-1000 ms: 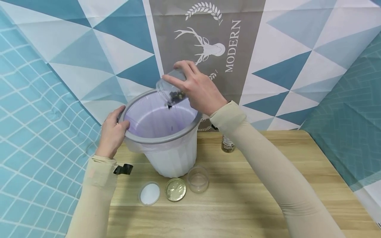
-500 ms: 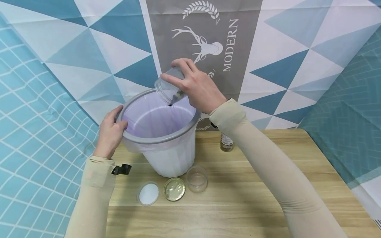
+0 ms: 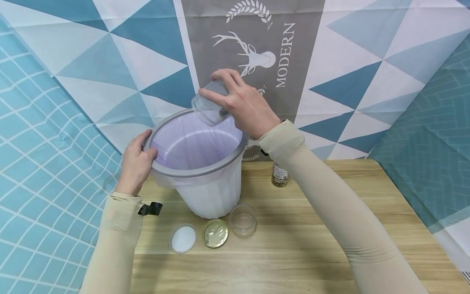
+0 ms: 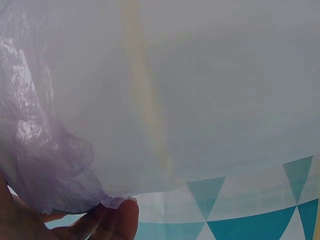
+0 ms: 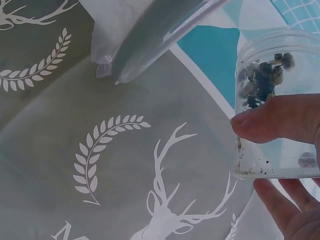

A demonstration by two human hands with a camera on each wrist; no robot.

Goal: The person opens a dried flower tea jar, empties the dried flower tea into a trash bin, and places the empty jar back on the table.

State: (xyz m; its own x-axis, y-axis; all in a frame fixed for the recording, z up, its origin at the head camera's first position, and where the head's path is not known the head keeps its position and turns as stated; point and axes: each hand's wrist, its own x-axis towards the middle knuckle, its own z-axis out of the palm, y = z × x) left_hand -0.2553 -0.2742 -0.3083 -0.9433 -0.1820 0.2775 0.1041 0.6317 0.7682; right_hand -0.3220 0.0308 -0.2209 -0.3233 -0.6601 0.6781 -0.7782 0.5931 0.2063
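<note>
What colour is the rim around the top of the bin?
Grey. The bin rim shows best in the head view.

Right hand [image 5: 295, 119] grips a clear jar [image 5: 280, 159] (dark clumps [image 5: 265, 80] inside) before deer-print backdrop [image 5: 127, 165]

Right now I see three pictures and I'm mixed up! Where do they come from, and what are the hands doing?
There's no robot here, just a person's two bare hands. The big picture comes from a camera on the person's head, looking down. The other two come from cameras on the wrists, one for each hand.

The left hand grips the rim of a white bucket lined with a purple bag. The right hand holds a clear jar, tipped over the bucket, with dark bits inside.

On the wooden table lie a white disc, a gold lid and a clear round container. Farther back is a partly hidden labelled bottle.
</note>
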